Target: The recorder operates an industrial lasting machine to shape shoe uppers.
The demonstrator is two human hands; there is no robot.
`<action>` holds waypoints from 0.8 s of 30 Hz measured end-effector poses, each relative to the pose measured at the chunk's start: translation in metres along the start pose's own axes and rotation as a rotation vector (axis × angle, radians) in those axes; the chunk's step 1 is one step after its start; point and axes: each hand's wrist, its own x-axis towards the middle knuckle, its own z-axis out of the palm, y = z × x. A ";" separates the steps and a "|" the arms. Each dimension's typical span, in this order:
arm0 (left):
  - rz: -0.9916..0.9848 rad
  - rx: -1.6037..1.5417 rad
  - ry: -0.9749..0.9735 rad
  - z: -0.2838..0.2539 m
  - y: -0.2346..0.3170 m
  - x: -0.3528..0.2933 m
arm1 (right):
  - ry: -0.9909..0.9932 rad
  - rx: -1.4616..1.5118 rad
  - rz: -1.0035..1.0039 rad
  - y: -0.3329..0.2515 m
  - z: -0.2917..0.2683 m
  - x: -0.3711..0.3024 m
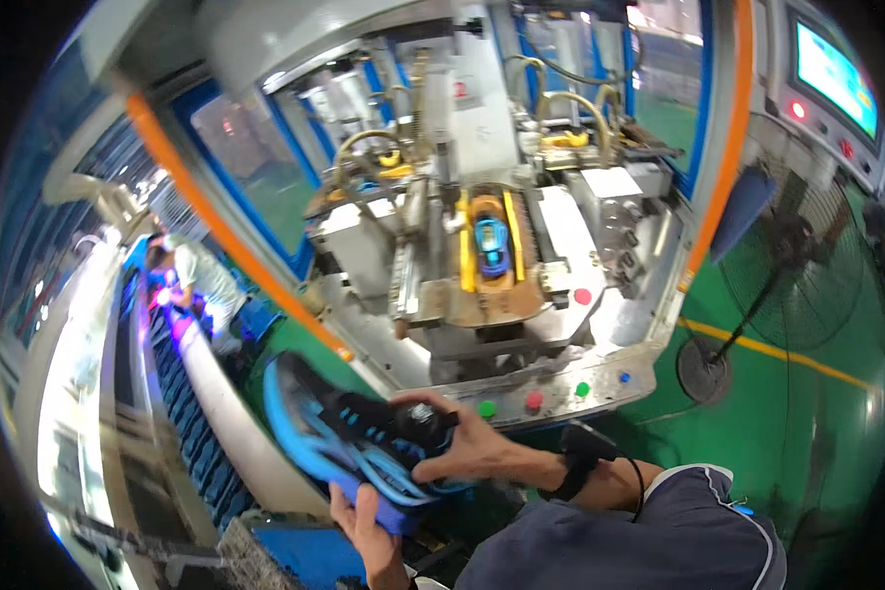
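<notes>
- A large machine [511, 346] framed by orange-edged posts is seen ahead; its top is cut off by the upper rim.
- A conveyor [236, 423] is seen at the left, much of its far end washed out by glare.
- A wire-caged fan [796, 251] is stood at the right, above a green floor [757, 433] crossed by a yellow line.
- Beside the conveyor a co-worker [202, 280] is seen, bent forward; the hands are blurred by bright violet light.
- A black-and-blue shoe [349, 423] is held up in front of the machine, near the conveyor, its toe pointed to the upper left. A pale mark on its black upper is too small to be read.
- By the right hand [477, 442] the heel end is pinched: the fingers are curled over the collar, the thumb is set apart on the side.
- By the left hand [372, 536] the purple-blue sole is gripped at the heel; two digits are seen pressed against it, the others are hidden.
- A lit screen [836, 74] is mounted at the upper right; its writing cannot be made out.
- A blue shoe-shaped piece [492, 241] is seated between yellow bars.
- A red mark [460, 88] on the pale column [482, 138] is likewise illegible.
</notes>
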 end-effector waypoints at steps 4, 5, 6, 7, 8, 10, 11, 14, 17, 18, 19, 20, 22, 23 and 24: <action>-0.157 0.108 -0.269 0.120 -0.040 0.030 | 0.315 0.022 0.139 -0.007 -0.105 -0.027; -0.190 0.253 -0.348 0.142 -0.047 0.044 | 0.365 0.079 0.147 -0.007 -0.127 -0.036; -0.195 0.348 -0.455 0.161 -0.056 0.058 | 0.456 0.065 0.084 -0.003 -0.147 -0.036; -0.149 0.673 -0.551 0.173 -0.064 0.066 | 0.532 0.021 0.088 0.000 -0.167 -0.041; -0.156 0.531 -0.708 0.192 -0.082 0.084 | 0.607 -0.045 0.066 0.003 -0.186 -0.045; -0.251 0.484 -0.756 0.215 -0.115 0.122 | 0.745 -0.154 0.049 0.006 -0.219 -0.054; -0.216 0.492 -0.731 0.226 -0.134 0.146 | 0.803 -0.180 0.064 0.005 -0.233 -0.060; -0.189 0.637 -0.622 0.261 -0.194 0.238 | 1.001 -0.081 -0.049 -0.002 -0.262 -0.075; 0.134 0.933 -0.519 0.294 -0.254 0.315 | 1.142 -0.109 -0.069 -0.013 -0.273 -0.086; 0.231 0.984 -0.436 0.306 -0.273 0.334 | 1.193 -0.129 -0.074 -0.016 -0.273 -0.088; 0.290 1.010 -0.417 0.315 -0.290 0.349 | 1.264 -0.212 -0.045 -0.019 -0.273 -0.087; 0.271 1.056 -0.402 0.325 -0.306 0.364 | 1.310 -0.298 -0.031 -0.020 -0.272 -0.086; 0.263 1.104 -0.440 0.341 -0.333 0.385 | 1.363 -0.281 -0.020 -0.019 -0.272 -0.078; 0.237 1.104 -0.448 0.344 -0.344 0.392 | 1.378 -0.358 -0.038 -0.018 -0.273 -0.071; 0.246 1.138 -0.431 0.347 -0.354 0.398 | 1.388 -0.433 -0.054 -0.017 -0.276 -0.064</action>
